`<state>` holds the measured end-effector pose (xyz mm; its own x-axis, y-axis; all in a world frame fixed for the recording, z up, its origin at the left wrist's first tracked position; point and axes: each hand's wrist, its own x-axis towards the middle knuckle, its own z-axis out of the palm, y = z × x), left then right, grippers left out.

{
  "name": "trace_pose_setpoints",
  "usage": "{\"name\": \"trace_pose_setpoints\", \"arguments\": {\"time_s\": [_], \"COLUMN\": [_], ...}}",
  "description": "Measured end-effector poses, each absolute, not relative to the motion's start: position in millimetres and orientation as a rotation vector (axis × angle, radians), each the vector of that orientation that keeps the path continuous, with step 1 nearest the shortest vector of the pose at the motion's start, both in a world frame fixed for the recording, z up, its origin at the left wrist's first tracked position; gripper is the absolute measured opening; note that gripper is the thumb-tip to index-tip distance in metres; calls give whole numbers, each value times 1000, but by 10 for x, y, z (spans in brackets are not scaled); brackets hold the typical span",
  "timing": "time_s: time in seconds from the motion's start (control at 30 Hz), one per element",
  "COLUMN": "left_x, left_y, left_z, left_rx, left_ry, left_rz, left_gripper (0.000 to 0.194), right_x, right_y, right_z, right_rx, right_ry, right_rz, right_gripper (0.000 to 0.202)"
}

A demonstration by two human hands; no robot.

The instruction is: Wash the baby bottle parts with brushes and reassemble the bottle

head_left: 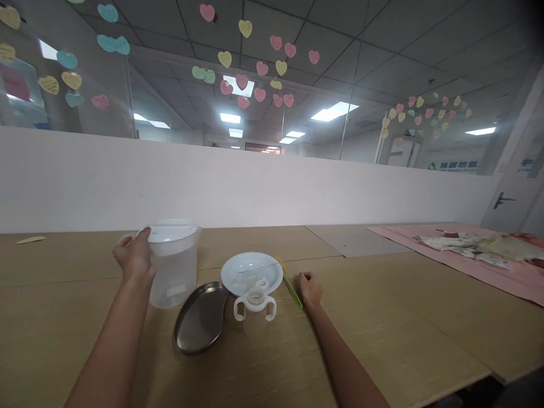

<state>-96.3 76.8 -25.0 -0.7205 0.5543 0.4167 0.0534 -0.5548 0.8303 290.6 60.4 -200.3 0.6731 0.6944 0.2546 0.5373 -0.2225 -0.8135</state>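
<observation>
My left hand [136,255] is closed round the handle of a translucent plastic pitcher [174,272], which has a white lid and stands upright at the left. To the right, my right hand [310,289] rests on the table with its fingers curled in; whether anything is inside them is hidden. Just left of it lies a thin green and yellow brush-like tool [291,286]. A clear baby bottle [255,309] with two white handles and an uncovered neck stands at the centre. Behind it, a white bowl [232,269] holds small clear and white parts. Beside the pitcher is a kidney-shaped metal tray [202,320].
The wooden table [382,323] runs up to a white low wall [272,192] with glass above. A pink cloth [446,266] with folded fabrics [488,249] on it covers the far right. At the far left lies a pale flat piece [30,240].
</observation>
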Motion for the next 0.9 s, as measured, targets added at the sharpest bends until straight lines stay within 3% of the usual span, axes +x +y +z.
{"name": "trace_pose_setpoints", "arguments": {"time_s": [0.2,0.37,0.53,0.73,0.9], "left_x": [-510,-146,-26,11,10], "left_y": [491,289,228,130,133], "left_z": [-31,-17,-70,-48,-58], "left_rx": [819,1217,1758,1927,1972], "left_ry": [1151,1007,1050,1089,1070], "left_rz": [2236,2141,2048,1913,1889], "left_gripper": [42,53,52,49,48], "right_x": [2903,2900,2881,2852,2741], "right_y": [609,601,575,530,349], "right_z": [-2016,-2018,-1992,-1975,-1474], "right_rx": [-1921,-1930,-1919,-1863,-1631], "right_ry": [-1041,-1093,-1125,-1107,-929], "right_rz": [215,216,203,188,101], "right_gripper": [26,26,26,29,48]}}
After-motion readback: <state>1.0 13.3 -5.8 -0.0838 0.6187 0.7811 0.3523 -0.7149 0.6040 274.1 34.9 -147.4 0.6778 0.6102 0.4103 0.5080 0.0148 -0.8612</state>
